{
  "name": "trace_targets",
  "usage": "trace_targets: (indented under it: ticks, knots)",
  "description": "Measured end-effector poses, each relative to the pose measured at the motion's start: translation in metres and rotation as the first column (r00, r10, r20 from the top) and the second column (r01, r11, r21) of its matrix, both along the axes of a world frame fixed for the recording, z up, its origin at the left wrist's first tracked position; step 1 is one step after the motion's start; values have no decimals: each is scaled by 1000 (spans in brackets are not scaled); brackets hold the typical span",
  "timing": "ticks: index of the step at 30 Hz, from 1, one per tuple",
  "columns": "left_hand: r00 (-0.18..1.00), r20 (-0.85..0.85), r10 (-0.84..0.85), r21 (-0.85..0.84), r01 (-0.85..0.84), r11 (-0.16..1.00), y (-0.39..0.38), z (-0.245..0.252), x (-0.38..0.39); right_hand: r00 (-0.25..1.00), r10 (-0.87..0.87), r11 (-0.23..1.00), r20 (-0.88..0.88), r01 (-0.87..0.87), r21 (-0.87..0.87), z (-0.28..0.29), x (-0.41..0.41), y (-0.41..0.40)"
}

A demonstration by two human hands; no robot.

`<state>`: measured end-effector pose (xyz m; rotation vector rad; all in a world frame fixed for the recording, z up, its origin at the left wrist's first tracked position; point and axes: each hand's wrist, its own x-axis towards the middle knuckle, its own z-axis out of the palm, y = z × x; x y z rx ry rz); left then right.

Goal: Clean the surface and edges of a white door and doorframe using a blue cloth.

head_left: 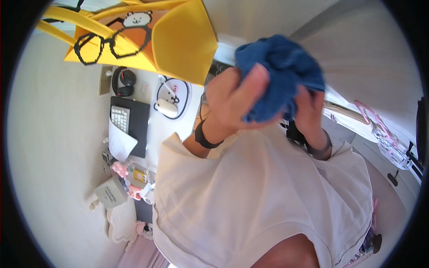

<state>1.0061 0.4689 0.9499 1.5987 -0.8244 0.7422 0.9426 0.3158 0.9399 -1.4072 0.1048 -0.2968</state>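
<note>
A bunched blue cloth, seemingly denim [281, 70], is held up in front of me between both hands. My left hand [231, 97] grips it from the left side of the picture, thumb over the fabric; a dark band is on that wrist. On the cloth's lower right, my right hand [308, 110] closes around its edge, with another dark band on the wrist. Some fingers are blurred or hidden by the fabric. A large yellow bag [187, 40] with a bear figure and black glasses shapes stands just beyond, at the upper left.
A white desk [167, 129] at the left bears headphones [124, 81], a mouse [166, 108] on a bear-shaped mat, a keyboard [120, 118] and a paper sheet [121, 142]. Pink-handled bags [382, 125] hang at the right near grey-white cabinets [378, 157].
</note>
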Motion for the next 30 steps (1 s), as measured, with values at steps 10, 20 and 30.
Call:
trace_targets:
  ticks: [10, 20, 30]
  knots:
    - [791, -609, 63, 165, 48, 985, 21, -148, 17, 946, -88, 912, -313, -50, -407, -122, 43, 22]
    - [636, -772, -15, -46, -32, 998, 33, -153, 30, 945, -141, 935, -294, 29, -353, -92, 69, 55]
    - [628, -748, -216, -18, 306, 952, -5, -124, 19, 849, -398, 887, -347, 260, -382, -86, 10, 21]
